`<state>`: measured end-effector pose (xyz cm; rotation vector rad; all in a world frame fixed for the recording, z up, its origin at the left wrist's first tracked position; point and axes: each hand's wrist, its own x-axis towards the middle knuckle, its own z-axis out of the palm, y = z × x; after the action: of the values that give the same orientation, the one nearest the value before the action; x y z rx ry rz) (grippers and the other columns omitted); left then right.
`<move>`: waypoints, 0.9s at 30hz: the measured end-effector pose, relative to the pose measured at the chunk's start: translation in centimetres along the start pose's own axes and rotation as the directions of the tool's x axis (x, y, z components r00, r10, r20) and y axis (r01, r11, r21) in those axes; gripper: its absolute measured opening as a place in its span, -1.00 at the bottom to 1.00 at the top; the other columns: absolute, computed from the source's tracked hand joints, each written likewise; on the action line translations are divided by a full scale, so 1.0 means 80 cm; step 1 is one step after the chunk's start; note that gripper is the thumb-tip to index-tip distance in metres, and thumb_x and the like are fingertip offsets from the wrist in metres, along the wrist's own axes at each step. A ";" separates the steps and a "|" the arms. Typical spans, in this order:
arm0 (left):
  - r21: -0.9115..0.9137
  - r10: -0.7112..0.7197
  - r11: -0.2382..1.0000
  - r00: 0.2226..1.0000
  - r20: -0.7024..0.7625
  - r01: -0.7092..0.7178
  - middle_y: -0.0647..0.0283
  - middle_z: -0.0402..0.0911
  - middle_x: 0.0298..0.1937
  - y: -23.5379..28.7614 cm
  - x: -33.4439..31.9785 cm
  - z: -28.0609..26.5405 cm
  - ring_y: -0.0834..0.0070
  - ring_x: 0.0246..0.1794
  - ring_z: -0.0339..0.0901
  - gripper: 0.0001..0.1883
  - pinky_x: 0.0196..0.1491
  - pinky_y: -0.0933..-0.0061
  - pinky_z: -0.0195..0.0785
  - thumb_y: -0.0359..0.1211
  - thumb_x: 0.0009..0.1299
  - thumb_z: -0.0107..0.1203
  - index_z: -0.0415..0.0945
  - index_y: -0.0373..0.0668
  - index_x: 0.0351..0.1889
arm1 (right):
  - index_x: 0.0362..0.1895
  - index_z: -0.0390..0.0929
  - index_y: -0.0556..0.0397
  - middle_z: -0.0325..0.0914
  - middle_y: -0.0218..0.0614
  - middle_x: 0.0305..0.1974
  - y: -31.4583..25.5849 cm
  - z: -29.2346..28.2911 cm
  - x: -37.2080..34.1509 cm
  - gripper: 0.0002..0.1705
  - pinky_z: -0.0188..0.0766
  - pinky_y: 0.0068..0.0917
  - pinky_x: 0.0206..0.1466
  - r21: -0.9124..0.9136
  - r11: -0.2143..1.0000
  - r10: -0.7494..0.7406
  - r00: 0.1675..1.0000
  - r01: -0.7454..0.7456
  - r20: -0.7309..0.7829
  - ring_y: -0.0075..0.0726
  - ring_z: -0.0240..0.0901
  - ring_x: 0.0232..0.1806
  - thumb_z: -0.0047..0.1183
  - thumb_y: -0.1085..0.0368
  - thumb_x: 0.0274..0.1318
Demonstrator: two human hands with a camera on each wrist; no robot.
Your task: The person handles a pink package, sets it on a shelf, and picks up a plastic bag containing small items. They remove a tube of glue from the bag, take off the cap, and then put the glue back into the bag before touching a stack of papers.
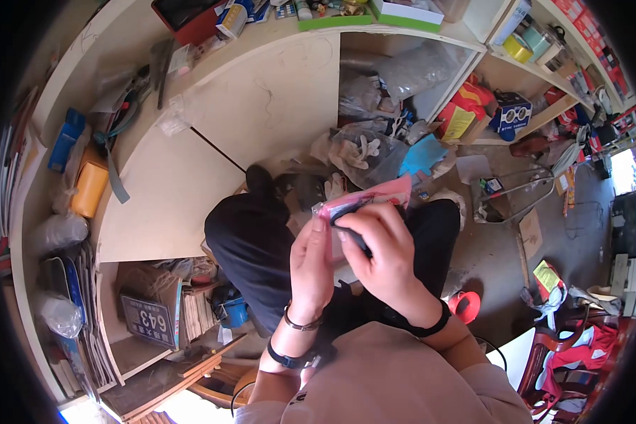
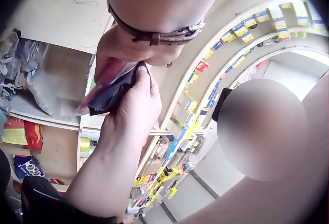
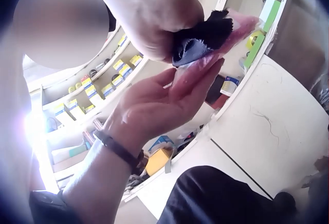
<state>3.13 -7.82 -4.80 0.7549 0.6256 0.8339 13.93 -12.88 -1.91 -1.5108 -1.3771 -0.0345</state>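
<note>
In the head view, a pink translucent plastic packet [image 1: 392,189] is held up before the chest, over the lap. My left hand [image 1: 311,272] grips its left side, thumb on the near face. A folded dark cloth with frayed edges [image 3: 208,34] lies against the packet. My right hand [image 1: 383,247] pinches that cloth, its fingers bent over the packet's near face. The left wrist view shows the cloth hanging dark beside the pink plastic, next to my right thumb. From the right wrist, the left palm is seen cupping the packet from below. Part of the packet is hidden behind the fingers.
A curved white cabinet [image 1: 283,92] stands ahead, its shelf top loaded with boxes. Plastic bags [image 1: 364,152] and a blue bag [image 1: 422,154] lie beyond the knees. On the floor at right are a red bowl-like thing [image 1: 464,307] and a metal frame [image 1: 519,194].
</note>
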 end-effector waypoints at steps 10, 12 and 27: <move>-0.102 0.017 0.994 0.994 -0.104 -0.028 0.53 0.46 -0.33 -0.005 -0.004 -0.010 0.84 -0.42 0.18 -0.64 -0.36 0.76 0.01 -0.19 0.59 -0.13 0.52 -0.29 0.03 | -0.27 0.52 0.09 0.44 -0.18 -0.35 0.022 -0.010 0.006 -0.78 0.43 -0.26 -0.28 -0.021 0.985 0.168 0.983 -0.169 -0.068 -0.04 0.47 -0.32 0.19 0.53 -0.08; -0.098 -0.020 0.995 0.998 -0.059 0.014 0.51 0.49 -0.29 -0.005 -0.001 -0.010 0.84 -0.38 0.24 -0.64 -0.31 0.76 0.08 -0.19 0.59 -0.15 0.51 -0.29 0.04 | -0.26 0.52 0.09 0.46 -0.20 -0.33 0.007 -0.005 0.009 -0.77 0.43 -0.27 -0.25 0.029 0.997 0.074 0.996 -0.072 -0.046 -0.06 0.48 -0.30 0.20 0.52 -0.07; -0.101 -0.054 0.993 0.997 0.059 0.059 0.19 0.52 0.15 -0.009 -0.001 -0.014 0.41 0.14 0.48 -0.57 0.24 0.34 0.29 -0.18 0.61 -0.27 0.33 -0.30 0.25 | -0.23 0.58 0.09 0.53 -0.20 -0.29 -0.001 0.012 0.010 -0.76 0.45 -0.35 -0.19 0.102 0.995 0.017 1.000 -0.016 -0.003 -0.13 0.52 -0.26 0.22 0.53 -0.07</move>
<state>2.54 -7.82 -5.97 0.6622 0.5471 0.7840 13.60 -11.66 -1.80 -1.4361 -1.3429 0.0423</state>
